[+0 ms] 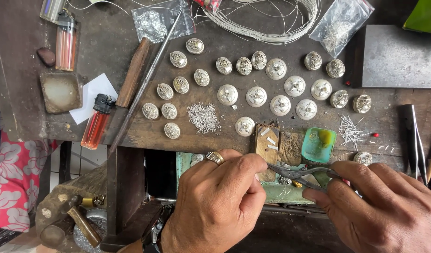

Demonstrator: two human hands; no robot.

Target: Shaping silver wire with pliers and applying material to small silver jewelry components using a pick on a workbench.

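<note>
The pliers [297,174] lie nearly level between the two hands, just in front of the bench [107,47] edge, with their tips pointing toward the left hand. The right hand [379,206] is wrapped around the handles, squeezing them, so the tool is steered from that side. The left hand [218,199], wearing a ring and a wristwatch, has its fingertips pinched together right at the plier tips; whatever small piece it grips there is hidden behind the fingers, so it cannot be made out. Holding the work low and close to the body, above the open drawer [276,192] under the bench edge, looks like a way to catch anything that drops.

Just behind the plier tips a worn wooden peg [267,143] juts from the bench edge, a likely rest for fine work. Beside it sits a small green dish [318,144], within easy reach of the right hand. A heap of tiny wire rings [204,117] and a scatter of short pins [351,129] lie near the edge too. Farther back, domed silver buttons [257,96] are spread apart in loose rows, each face-up so it can be seen. On the left rest two lighters [97,122], a wooden-handled file [133,72] and a shallow stone dish [61,91]; a coil of wire [267,18] and a steel block [398,56] sit at the back.
</note>
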